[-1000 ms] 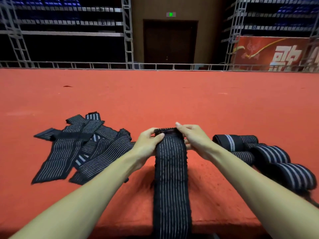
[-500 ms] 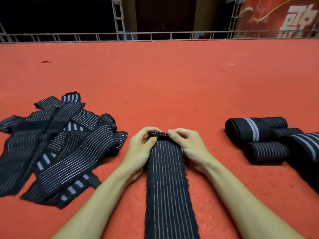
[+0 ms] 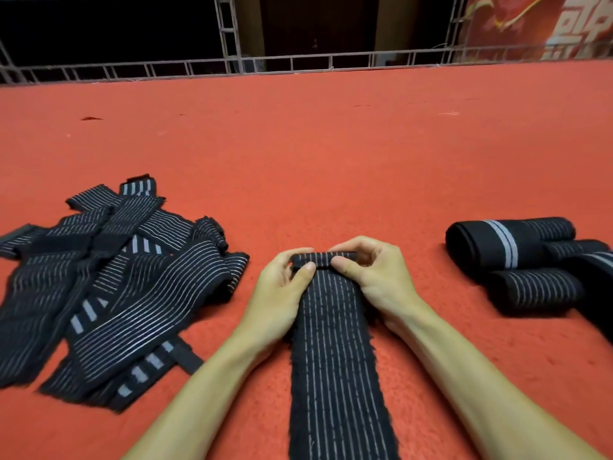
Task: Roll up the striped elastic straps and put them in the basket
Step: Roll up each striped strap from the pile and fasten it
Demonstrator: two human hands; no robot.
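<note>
black striped strap point(image 3: 335, 343) lies flat on carpet, far end rolled.

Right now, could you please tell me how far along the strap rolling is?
Done: a few rolled straps lie on the right. In hand: the left hand and right hand pinch the far end of one flat strap, its first turn just begun. Left: the loose pile on the left, and no basket is in view.

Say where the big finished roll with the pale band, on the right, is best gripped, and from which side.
Grip the big roll round its middle, from above: it lies on its side on the carpet, smaller rolls crowd its near side, and wrapping the coil should keep it from unwinding.
</note>
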